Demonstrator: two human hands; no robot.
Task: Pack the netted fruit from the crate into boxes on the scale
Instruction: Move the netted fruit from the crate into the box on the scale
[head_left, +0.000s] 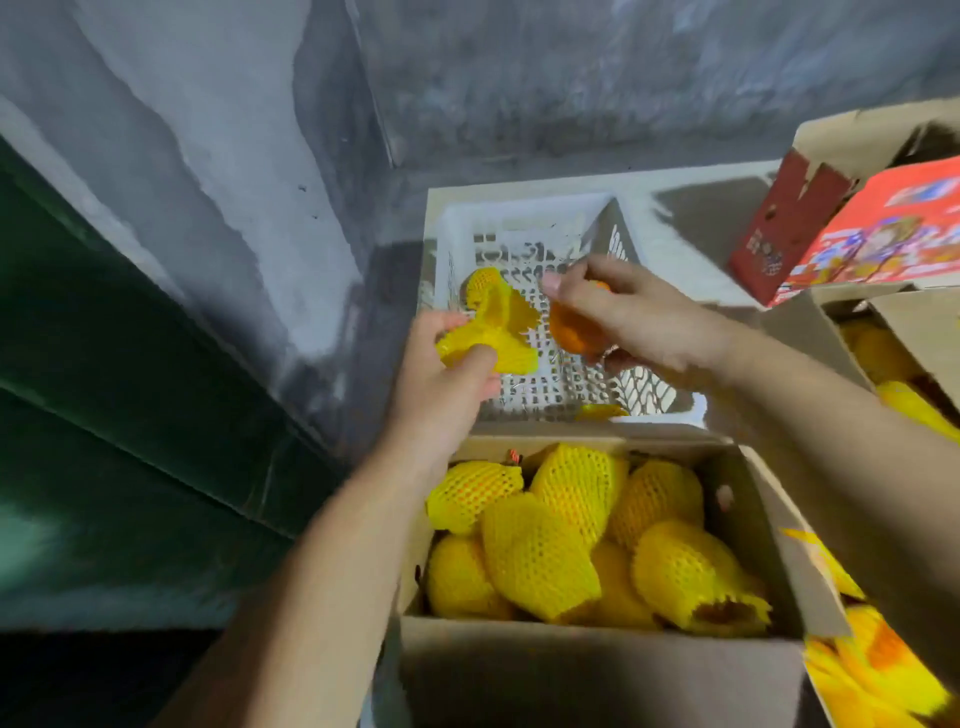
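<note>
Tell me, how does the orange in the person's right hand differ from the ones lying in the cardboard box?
The orange in the right hand is bare, its orange skin showing; the fruits in the box each wear a yellow foam net. The held one is up over the white crate; the others lie piled together in the cardboard box. All seem similar in size.

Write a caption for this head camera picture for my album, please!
Over a white crate, the left hand holds a yellow net, the right hand a bare orange.
</note>
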